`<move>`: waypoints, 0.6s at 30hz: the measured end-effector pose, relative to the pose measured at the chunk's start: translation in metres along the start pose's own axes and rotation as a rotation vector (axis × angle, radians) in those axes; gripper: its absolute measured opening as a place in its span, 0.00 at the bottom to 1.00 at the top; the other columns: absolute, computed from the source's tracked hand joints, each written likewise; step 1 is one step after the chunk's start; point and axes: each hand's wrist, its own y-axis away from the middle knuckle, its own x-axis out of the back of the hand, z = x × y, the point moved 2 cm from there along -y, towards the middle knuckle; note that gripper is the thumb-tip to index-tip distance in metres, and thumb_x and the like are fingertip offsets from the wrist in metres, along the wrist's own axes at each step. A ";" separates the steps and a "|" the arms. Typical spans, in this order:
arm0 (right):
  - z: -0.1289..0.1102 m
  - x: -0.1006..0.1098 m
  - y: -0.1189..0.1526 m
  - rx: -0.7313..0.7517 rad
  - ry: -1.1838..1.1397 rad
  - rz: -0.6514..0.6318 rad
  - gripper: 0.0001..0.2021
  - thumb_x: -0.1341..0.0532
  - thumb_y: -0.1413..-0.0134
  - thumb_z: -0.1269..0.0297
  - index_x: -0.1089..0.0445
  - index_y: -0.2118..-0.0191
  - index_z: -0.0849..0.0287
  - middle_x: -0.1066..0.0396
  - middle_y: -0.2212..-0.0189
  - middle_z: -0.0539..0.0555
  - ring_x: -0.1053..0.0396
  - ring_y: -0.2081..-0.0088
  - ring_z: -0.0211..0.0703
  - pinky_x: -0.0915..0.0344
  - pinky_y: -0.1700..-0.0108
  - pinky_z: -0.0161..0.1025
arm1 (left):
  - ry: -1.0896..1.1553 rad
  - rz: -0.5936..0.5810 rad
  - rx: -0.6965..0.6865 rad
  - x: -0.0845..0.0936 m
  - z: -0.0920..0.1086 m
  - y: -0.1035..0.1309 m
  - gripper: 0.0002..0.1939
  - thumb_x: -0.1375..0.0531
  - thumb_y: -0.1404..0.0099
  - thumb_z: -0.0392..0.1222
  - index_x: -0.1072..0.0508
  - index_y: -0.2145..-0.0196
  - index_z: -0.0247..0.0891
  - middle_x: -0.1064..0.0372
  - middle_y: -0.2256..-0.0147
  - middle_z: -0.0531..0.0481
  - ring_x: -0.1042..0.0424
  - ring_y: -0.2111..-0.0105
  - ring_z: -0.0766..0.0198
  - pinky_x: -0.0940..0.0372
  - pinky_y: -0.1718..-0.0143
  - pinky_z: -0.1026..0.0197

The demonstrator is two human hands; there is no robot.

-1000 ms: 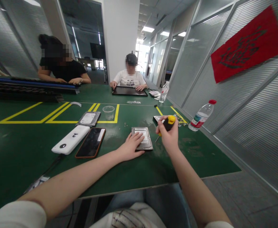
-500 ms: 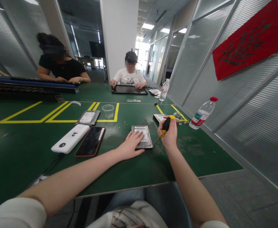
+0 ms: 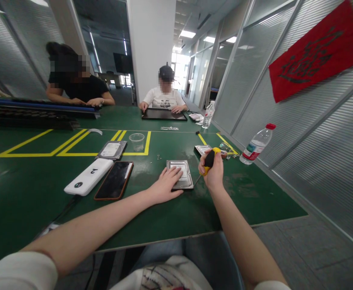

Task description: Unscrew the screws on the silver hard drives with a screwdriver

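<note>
A hard drive (image 3: 187,178) lies flat on the green table in front of me. My left hand (image 3: 165,184) rests on its label side, fingers stretched out and slightly spread, the thumb along the near edge. In my right hand (image 3: 216,174) is a screwdriver (image 3: 209,159) with a yellow and black handle, the fingers wrapped round it. It is tilted, its shaft running down and left to the drive's right edge near the close corner. Whether the tip sits in a screw is too small to tell.
To the left are a white power bank (image 3: 88,176), a phone (image 3: 114,180), another hard drive (image 3: 112,149) and a clear plastic cup (image 3: 137,141). Small screws (image 3: 158,156) lie beyond my left hand. A third drive (image 3: 201,150) and a water bottle (image 3: 257,145) stand right. Two people sit opposite.
The screwdriver handle and my right hand have shifted very slightly left. My left hand and the hard drive stay in place.
</note>
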 end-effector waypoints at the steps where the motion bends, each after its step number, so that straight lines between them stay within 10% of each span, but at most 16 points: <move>1: 0.000 0.000 0.000 -0.005 -0.006 0.001 0.23 0.42 0.51 0.37 0.38 0.66 0.54 0.39 0.85 0.41 0.48 0.89 0.27 0.53 0.86 0.28 | 0.000 -0.001 0.002 0.000 0.000 0.000 0.38 0.39 0.36 0.48 0.47 0.34 0.36 0.53 0.33 0.37 0.56 0.33 0.46 0.61 0.35 0.39; 8: -0.001 -0.003 -0.004 -0.135 -0.072 -0.121 0.28 0.48 0.50 0.32 0.34 0.66 0.56 0.41 0.85 0.43 0.50 0.89 0.29 0.53 0.86 0.30 | -0.004 -0.004 -0.004 0.001 0.001 0.001 0.37 0.39 0.36 0.48 0.47 0.34 0.37 0.53 0.33 0.37 0.56 0.33 0.46 0.61 0.35 0.39; 14: -0.004 0.005 -0.013 -0.197 -0.075 -0.088 0.20 0.35 0.56 0.44 0.35 0.67 0.55 0.30 0.73 0.48 0.33 0.76 0.35 0.37 0.76 0.34 | 0.006 0.016 -0.016 0.001 0.001 0.001 0.37 0.40 0.36 0.49 0.47 0.34 0.38 0.53 0.33 0.38 0.56 0.33 0.46 0.61 0.35 0.39; 18: -0.006 0.010 -0.015 -0.222 -0.075 -0.107 0.22 0.32 0.61 0.46 0.40 0.68 0.53 0.33 0.76 0.44 0.41 0.81 0.32 0.42 0.78 0.32 | 0.003 0.000 -0.005 0.001 0.001 0.001 0.37 0.39 0.36 0.48 0.47 0.34 0.37 0.53 0.33 0.37 0.56 0.33 0.46 0.61 0.35 0.40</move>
